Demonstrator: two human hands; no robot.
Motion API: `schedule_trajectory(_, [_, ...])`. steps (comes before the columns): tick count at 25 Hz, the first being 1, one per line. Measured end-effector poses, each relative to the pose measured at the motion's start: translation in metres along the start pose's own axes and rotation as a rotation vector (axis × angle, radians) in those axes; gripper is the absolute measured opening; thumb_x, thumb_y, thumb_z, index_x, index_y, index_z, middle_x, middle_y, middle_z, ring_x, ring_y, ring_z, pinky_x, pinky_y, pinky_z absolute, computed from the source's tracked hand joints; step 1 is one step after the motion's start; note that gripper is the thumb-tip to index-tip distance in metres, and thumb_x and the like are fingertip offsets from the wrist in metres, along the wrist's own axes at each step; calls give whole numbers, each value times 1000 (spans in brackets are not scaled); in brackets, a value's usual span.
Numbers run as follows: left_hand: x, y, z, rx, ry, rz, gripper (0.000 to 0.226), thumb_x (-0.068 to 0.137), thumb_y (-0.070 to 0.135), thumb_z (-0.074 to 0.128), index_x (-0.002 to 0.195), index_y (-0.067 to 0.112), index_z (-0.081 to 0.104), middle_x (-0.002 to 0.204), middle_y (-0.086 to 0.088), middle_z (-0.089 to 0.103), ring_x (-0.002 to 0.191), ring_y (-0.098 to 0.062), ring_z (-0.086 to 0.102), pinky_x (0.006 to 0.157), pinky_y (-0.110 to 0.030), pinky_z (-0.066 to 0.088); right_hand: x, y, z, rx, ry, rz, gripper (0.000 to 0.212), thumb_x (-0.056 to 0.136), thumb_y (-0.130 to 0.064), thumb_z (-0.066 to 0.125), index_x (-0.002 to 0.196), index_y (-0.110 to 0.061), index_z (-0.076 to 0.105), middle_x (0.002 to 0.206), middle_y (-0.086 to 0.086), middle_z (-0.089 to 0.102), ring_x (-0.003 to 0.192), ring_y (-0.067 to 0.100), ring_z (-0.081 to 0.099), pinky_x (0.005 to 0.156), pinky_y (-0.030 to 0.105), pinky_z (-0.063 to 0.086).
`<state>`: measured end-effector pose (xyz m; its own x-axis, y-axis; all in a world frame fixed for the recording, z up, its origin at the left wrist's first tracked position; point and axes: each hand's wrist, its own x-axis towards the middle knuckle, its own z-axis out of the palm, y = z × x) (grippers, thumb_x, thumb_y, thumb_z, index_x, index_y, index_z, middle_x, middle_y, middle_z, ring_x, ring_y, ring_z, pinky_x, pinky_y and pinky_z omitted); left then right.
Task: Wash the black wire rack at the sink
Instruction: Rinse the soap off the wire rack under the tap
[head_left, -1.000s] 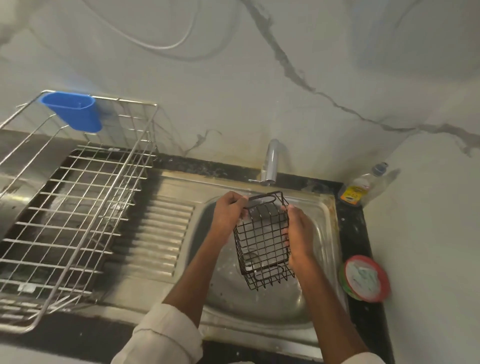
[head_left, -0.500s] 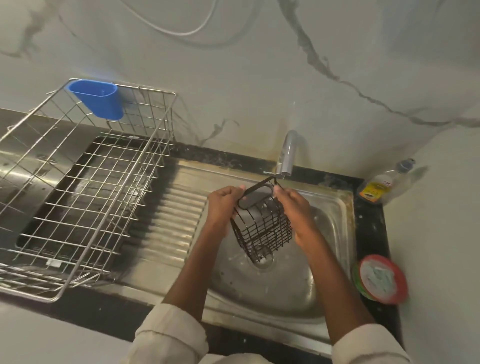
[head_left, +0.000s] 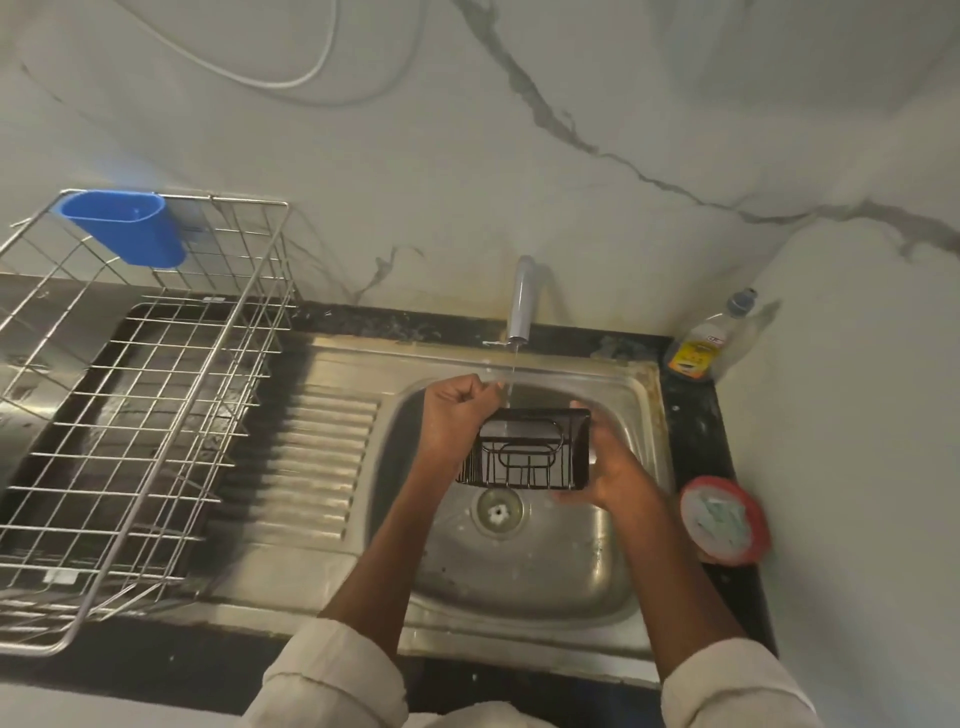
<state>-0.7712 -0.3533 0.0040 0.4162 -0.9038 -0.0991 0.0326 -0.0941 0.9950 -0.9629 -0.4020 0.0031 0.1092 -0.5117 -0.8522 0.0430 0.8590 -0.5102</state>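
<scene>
Rinsing stage, seen from above. I hold the black wire rack (head_left: 524, 449) over the sink (head_left: 639, 395), toward the basin's back edge and above the drain (head_left: 500, 512). My left hand (head_left: 460, 415) is curled tight on the rack's left end; my right hand (head_left: 610, 467) cups its right end, fingers wrapped round the far and near sides. A thin stream from the tap (head_left: 521, 301) falls onto the rack's back-left corner — so wetting is under way. Whether any soap is on the wires I cannot tell; no suds show. I judge the task as early to middle: water is on the rack, but scrubbing and a full rinse of every side seem left to do, as does setting it down to dry. The dish drainer (head_left: 156, 415) stands on the counter at the left, a blue cup (head_left: 124, 226) hung on its back rim. A soap bottle (head_left: 706, 343) stands at the back right corner — a red scrubber tub (head_left: 724, 519) lies along the right edge.
</scene>
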Motion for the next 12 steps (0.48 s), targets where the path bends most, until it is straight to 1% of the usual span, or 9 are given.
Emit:
schedule_trajectory(1, [0,-3,-5,-17,0,8,49,96,6,73,57,8,45,56,-13,40,55,-19,37,69,-31,49,-2,0,4,39,-25,29,53,75,-55,76,107,-14,69,111,19,69,103,40,64,97,59,51])
schedule_trajectory(2, [-1,-7,-10,-46,2,-6,48,94,10,74,59,3,42,59,-18,40,59,-23,37,70,-36,46,-4,0,8,42,-26,46,40,81,-48,72,96,-10,68,99,19,69,95,37,64,93,52,53])
schedule_trajectory(4, [-2,-14,-18,-126,38,-88,45,91,22,75,65,0,45,66,-20,46,65,-27,45,73,-42,47,-7,0,14,55,15,46,28,89,-37,60,82,-11,63,81,14,68,84,33,62,80,46,52])
schedule_trajectory(5, [-3,-15,-20,-158,50,-118,40,91,26,74,69,3,51,70,-18,52,68,-25,52,77,-43,50,-7,2,15,53,25,48,25,88,-36,58,80,-12,62,78,14,69,84,33,62,78,45,51])
schedule_trajectory(6, [-2,-15,-21,-180,53,-136,36,93,31,71,72,6,57,74,-16,57,73,-23,57,84,-43,51,-10,1,16,48,43,41,24,84,-36,59,79,-13,62,79,14,70,86,33,64,80,47,52])
schedule_trajectory(7, [-1,-14,-19,-178,56,-154,34,94,37,69,76,10,63,80,-15,64,79,-23,63,93,-44,51,-10,-1,15,52,59,34,25,80,-37,62,80,-12,65,84,15,72,89,34,66,84,51,53])
schedule_trajectory(9, [6,-12,-10,-149,64,-251,40,95,51,64,92,12,72,99,-8,78,97,-22,72,110,-47,45,7,-1,6,18,106,-4,45,71,-45,70,100,-11,73,96,17,75,95,37,70,91,55,53])
schedule_trajectory(10, [10,-9,-3,-127,68,-329,45,100,54,58,102,13,75,107,-5,80,105,-22,72,115,-50,41,15,-1,1,5,134,-8,55,71,-53,71,109,-13,72,99,17,75,95,37,70,93,52,53])
schedule_trajectory(12, [23,-2,9,-77,24,-485,56,108,63,42,112,18,75,119,-2,75,119,-24,64,122,-56,34,22,-2,-6,40,187,-1,63,73,-65,71,112,-16,69,102,17,74,96,36,69,87,46,55])
